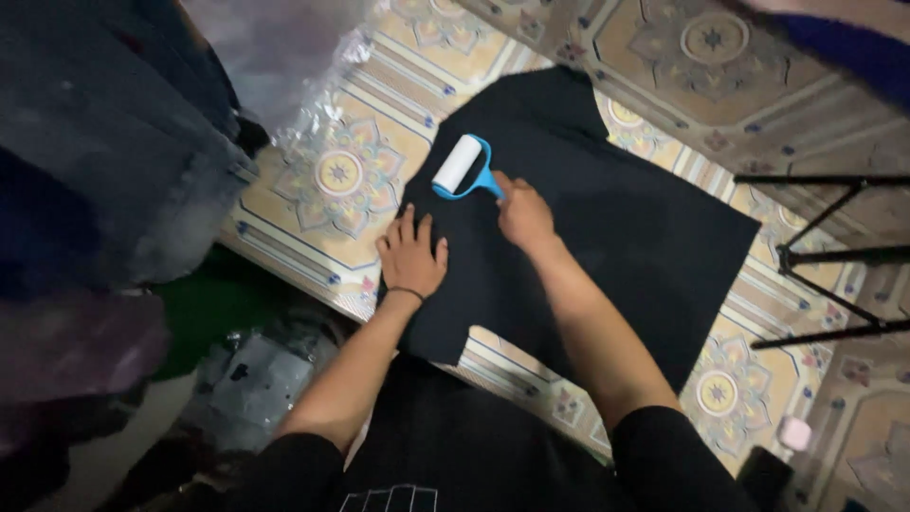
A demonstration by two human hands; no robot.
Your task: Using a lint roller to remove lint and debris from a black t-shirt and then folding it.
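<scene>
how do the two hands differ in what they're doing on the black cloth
The left hand lies flat, fingers spread, pressing on the black cloth; the right hand is closed around the blue handle of a lint roller. The left hand wears a thin dark band at the wrist; the right wrist is bare. The left sits near the cloth's edge, the right further in. Both are over the cloth.

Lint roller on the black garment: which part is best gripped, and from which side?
Grip the lint roller by its blue handle, from the lower right, where the right hand holds it. The handle juts that way; the white drum is the working surface.
</scene>
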